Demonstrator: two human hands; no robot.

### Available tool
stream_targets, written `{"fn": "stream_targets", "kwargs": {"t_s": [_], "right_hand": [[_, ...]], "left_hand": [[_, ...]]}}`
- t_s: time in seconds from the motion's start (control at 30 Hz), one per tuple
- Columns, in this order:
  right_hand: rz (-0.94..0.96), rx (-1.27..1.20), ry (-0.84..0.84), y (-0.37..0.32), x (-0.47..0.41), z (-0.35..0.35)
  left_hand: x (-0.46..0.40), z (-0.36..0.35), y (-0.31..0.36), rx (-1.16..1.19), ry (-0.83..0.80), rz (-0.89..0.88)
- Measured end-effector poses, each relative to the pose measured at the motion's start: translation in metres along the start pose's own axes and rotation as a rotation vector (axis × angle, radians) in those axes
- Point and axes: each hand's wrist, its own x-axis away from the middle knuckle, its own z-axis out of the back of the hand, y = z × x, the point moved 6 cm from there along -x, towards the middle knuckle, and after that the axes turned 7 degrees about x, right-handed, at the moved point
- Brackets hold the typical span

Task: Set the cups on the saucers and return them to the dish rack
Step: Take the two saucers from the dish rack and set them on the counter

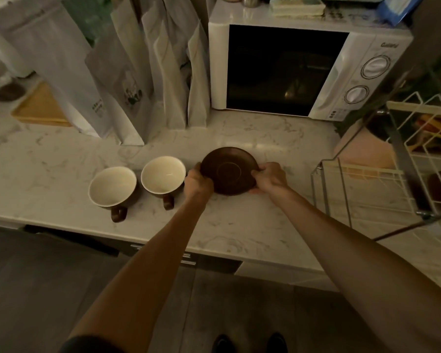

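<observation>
The marble counter (239, 225) is being used as the work surface, with the white microwave (303, 70) standing at the back and a row of tall paper bags (127, 80) leaning to its left. The wire dish rack (423, 159) is being kept at the right edge, well apart from the cups. A brown saucer (228, 170) is being held between both hands, tilted with its far rim raised; whether a second saucer is stacked beneath it cannot be told. The left hand (197, 183) is being curled round the saucer's left rim, and the right hand (269, 178) is being curled round the right rim and under the near edge. Two cups, the left cup (112, 187) and the right cup (163, 178), are being left upright on the counter, close beside each other, neither on a saucer.

The chief risk is judged to be the right cup being knocked by the left knuckles, since it is standing just beside that hand. A glazed saucer being gripped only at its rims could be let slip onto the hard marble and chipped. The cup handles (168, 202), being pointed toward the counter's front edge, could be caught by a forearm.
</observation>
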Motion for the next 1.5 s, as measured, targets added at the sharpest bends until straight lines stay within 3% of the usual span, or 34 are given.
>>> {"fn": "stream_targets", "kwargs": {"t_s": [0.53, 0.77, 0.87, 0.97, 1.1, 1.23, 1.37, 1.5], "right_hand": [[-0.026, 0.037, 0.004, 0.007, -0.009, -0.001], [0.003, 0.113, 0.013, 0.001, -0.001, 0.001], [0.038, 0.266, 0.034, -0.006, 0.006, 0.006], [0.145, 0.538, 0.185, -0.021, 0.019, 0.016], [0.400, 0.679, 0.291, -0.042, 0.044, 0.022], [0.579, 0.813, 0.227, -0.045, 0.072, 0.026], [0.737, 0.895, 0.137, -0.038, 0.108, 0.033], [0.774, 0.965, -0.023, -0.015, 0.144, 0.042]], "left_hand": [[-0.003, -0.003, 0.006, -0.170, -0.008, -0.058], [0.003, -0.004, 0.012, -0.275, -0.050, -0.055], [0.009, -0.002, 0.015, -0.292, -0.076, -0.073], [0.017, 0.004, 0.020, -0.338, -0.101, -0.131], [0.039, 0.005, 0.030, -0.432, -0.167, -0.316], [0.060, 0.003, 0.034, -0.671, -0.371, -0.428], [0.088, 0.015, 0.035, -0.980, -0.412, -0.522], [0.127, 0.021, 0.033, -1.092, -0.496, -0.633]]}}
